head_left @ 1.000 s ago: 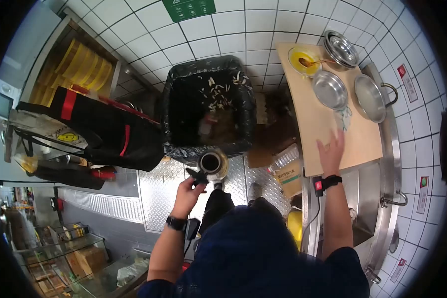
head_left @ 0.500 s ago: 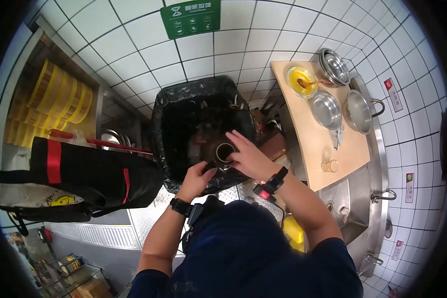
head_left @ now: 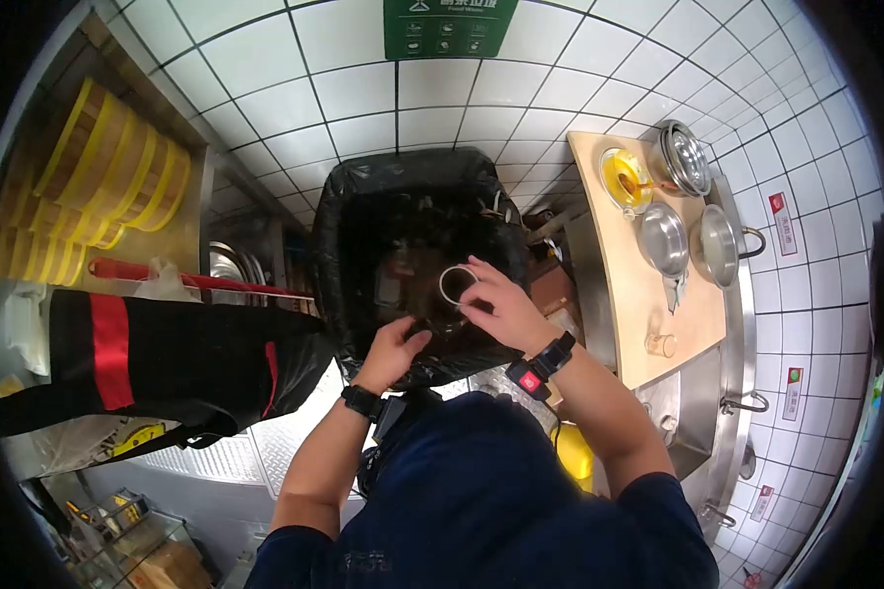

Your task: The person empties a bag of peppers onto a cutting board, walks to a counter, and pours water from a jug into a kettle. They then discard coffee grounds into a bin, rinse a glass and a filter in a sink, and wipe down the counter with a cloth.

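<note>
Both my hands are over a large bin lined with a black bag (head_left: 359, 211). My left hand (head_left: 393, 351) grips the dark handle of a small round metal cup (head_left: 440, 312) held above the bin's near edge. My right hand (head_left: 496, 309) holds a thin metal ring (head_left: 455, 286) at the cup's top, fingers curled around it. What is inside the cup is hidden by my hands. Scraps lie at the bottom of the bin.
A wooden board (head_left: 648, 324) on the steel counter at right carries a bowl of yellow liquid (head_left: 624, 177), several steel bowls (head_left: 663, 239) and a small glass (head_left: 661, 345). Yellow steamer baskets (head_left: 118, 177) stand on a shelf at left. A black and red bag (head_left: 157, 358) hangs nearby.
My right hand left the wooden board and came to the cup. Both hands carried the cup from above the floor to over the bin, and the ring now sits lifted in my right fingers.
</note>
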